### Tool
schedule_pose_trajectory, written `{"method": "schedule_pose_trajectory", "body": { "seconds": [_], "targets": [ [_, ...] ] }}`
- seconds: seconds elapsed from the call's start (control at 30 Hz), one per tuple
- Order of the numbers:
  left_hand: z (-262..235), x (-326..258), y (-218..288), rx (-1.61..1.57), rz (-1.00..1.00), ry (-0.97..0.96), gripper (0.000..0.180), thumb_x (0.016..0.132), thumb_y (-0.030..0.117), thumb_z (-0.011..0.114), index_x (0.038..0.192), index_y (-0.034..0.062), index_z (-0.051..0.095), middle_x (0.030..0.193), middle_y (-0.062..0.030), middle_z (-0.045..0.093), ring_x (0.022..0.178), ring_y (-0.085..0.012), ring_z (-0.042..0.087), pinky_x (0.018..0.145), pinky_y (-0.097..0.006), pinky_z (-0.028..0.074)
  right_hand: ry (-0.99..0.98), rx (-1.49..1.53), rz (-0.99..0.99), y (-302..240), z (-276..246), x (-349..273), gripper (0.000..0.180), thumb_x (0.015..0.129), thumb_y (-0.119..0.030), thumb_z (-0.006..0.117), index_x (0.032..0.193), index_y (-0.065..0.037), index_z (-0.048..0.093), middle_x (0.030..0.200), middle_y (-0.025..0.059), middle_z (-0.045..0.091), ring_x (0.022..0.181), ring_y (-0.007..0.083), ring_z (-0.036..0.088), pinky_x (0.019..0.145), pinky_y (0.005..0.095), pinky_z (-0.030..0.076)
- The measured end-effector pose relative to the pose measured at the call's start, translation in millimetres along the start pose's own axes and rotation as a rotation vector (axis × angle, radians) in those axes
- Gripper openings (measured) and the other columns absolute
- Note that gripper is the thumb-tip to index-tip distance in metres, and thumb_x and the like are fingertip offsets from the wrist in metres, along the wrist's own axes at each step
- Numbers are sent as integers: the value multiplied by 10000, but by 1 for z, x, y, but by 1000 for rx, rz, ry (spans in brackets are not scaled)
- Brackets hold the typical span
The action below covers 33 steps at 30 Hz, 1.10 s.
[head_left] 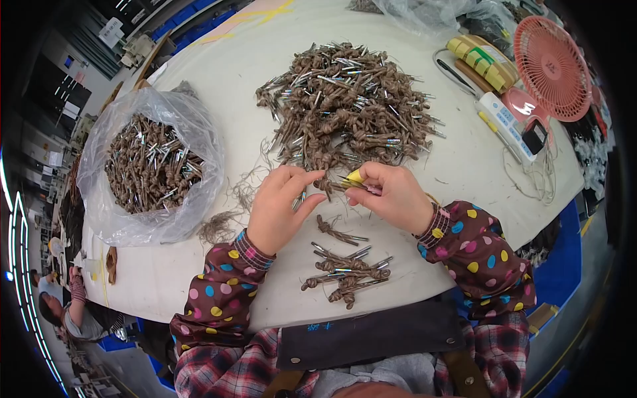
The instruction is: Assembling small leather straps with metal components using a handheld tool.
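Observation:
My left hand (280, 202) pinches a knotted brown cord (327, 186) between thumb and forefinger, just in front of a large heap. In my right hand (403, 200) are small yellow-handled thread snips (356, 176), their dark tips close to the knot. Whether the blades touch the cord, I cannot tell. The heap (352, 99) holds many similar knotted cords with shiny metal tips. Nearer to me, a single knotted cord (338, 230) lies below my hands, and a small group of knotted cords (348, 272) lies closer to the table edge.
At left stands an open clear plastic bag (212, 132) full of knotted cords. Loose fibre scraps (219, 227) lie beside it. To the right are a pink fan (552, 67), a white power strip (507, 126) with cables, and a yellow package (483, 61). Another person (83, 318) sits far left.

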<state>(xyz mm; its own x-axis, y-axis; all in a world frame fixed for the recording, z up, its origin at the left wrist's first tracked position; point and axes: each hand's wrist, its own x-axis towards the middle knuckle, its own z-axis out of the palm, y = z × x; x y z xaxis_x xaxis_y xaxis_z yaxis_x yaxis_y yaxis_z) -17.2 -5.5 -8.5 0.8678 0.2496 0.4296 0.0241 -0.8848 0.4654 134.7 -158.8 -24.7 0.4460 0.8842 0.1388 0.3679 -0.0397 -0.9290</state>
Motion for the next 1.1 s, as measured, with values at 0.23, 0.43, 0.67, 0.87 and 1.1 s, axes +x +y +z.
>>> {"method": "schedule_pose_trajectory", "body": {
  "seconds": [0.23,0.43,0.67,0.87,1.1],
  "targets": [
    [7,-2,5,-1,45,19,274,713,85,733,979,103,671,870,-56,575,753,-200,572,632,-289,471,17,-159,-82,-3,6,-3,191,790,-186,678,770,-28,572,652,63,644,545,176,604,500,295,436],
    [6,-3,1,-169,26,63,152,764,83,694,914,78,669,868,-49,596,711,-178,573,636,-283,480,-28,28,5,-3,7,-3,190,790,-167,685,765,-23,564,648,60,644,536,130,594,498,264,429],
    [3,0,-19,-1179,-759,127,190,956,176,479,983,-5,530,875,-15,564,727,-76,520,737,-256,481,-63,72,57,-6,-2,0,139,822,-107,656,809,2,571,680,38,656,614,57,594,545,211,443],
    [-13,6,-10,-417,-332,40,200,879,171,592,1013,23,588,948,-60,568,743,-111,534,739,-262,469,-77,-26,61,2,-6,0,162,809,-136,664,800,1,577,660,52,642,595,111,603,548,236,450],
    [-7,-1,0,-91,-51,-193,240,774,111,690,1007,58,668,929,-103,600,821,-218,578,734,-285,460,-95,-233,-57,0,-3,-1,162,799,-130,689,803,-4,586,620,54,620,569,74,598,506,225,433]
  ]
}}
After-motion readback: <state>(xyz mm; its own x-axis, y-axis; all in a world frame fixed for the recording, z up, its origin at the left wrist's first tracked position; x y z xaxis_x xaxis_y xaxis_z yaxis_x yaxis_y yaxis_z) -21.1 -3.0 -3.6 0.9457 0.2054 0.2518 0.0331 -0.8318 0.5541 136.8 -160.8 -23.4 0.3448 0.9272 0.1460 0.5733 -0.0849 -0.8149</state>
